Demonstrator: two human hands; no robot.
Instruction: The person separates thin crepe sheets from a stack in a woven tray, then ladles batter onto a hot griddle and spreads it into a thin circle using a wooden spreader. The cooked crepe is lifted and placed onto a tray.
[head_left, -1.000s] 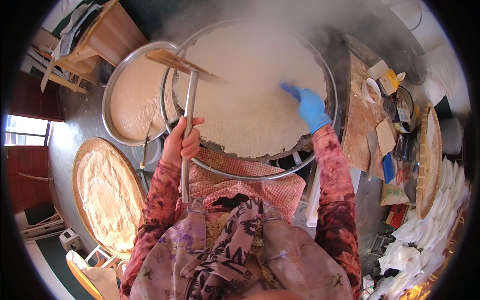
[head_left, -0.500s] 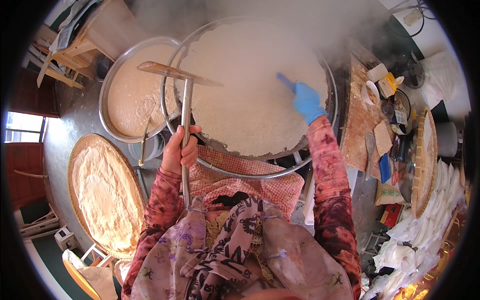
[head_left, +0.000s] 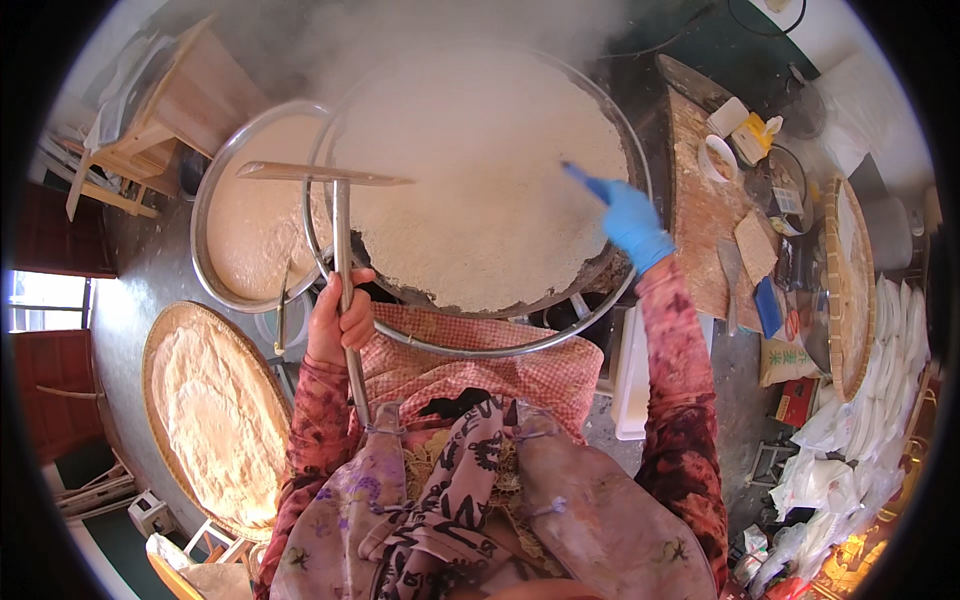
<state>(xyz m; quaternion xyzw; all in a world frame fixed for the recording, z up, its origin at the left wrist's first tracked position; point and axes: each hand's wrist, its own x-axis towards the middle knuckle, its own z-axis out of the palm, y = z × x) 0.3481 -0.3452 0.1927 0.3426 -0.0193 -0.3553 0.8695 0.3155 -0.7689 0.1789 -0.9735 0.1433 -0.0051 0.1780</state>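
My left hand (head_left: 340,318) is closed round the metal handle of a T-shaped spreader (head_left: 343,235). Its wooden crossbar (head_left: 290,174) stands above the gap between the large round pan and the smaller basin. A pale, thin layer of batter (head_left: 450,240) covers the pan, with a ragged edge, under steam. Over the pan's right side is my right hand (head_left: 636,225), in a light blue glove with the fingers drawn in. A narrow, darker blue piece (head_left: 583,180) juts from it toward the batter; whether it is a tool or a fingertip I cannot make out.
A metal basin of batter (head_left: 255,215) sits left, a ladle-like handle (head_left: 281,318) at its rim. Below it stands a round woven tray (head_left: 150,385) of pale sheets. On the right, a wooden bench (head_left: 695,245) bears a bowl (head_left: 716,158) and a blue scraper (head_left: 768,307). White plastic bags (head_left: 850,440) lie beyond.
The view has shifted slightly. My right hand has moved right, out toward the pan's rim. The spreader in my left hand now stands more upright, with its crossbar farther left.
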